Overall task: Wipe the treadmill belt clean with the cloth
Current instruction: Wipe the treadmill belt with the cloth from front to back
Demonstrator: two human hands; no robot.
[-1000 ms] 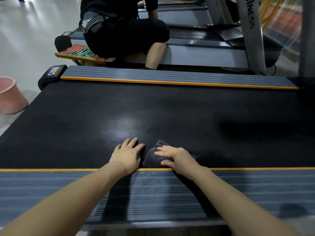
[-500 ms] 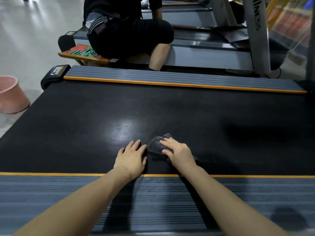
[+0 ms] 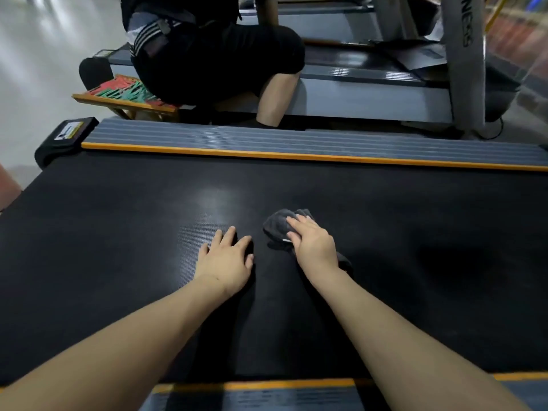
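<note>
The black treadmill belt [image 3: 118, 232] fills the middle of the head view. A dark grey cloth [image 3: 277, 225] lies bunched on the belt near its centre. My right hand [image 3: 311, 246] presses flat on the cloth, fingers straight, covering its near part. My left hand [image 3: 226, 258] rests flat on the bare belt just left of the cloth, fingers spread and not touching it. A pale sheen on the belt [image 3: 213, 203] lies beyond my left hand.
Grey ribbed side rails with orange edges run along the far side [image 3: 296, 140] and near side [image 3: 267, 396]. A person in black [image 3: 207, 54] sits beyond the far rail on a wooden stool [image 3: 124, 99]. A neighbouring treadmill's upright [image 3: 462, 60] stands at the back right.
Both hands and the cloth have slid forward across the belt, away from the near rail toward the middle. The camera has moved forward with them.
</note>
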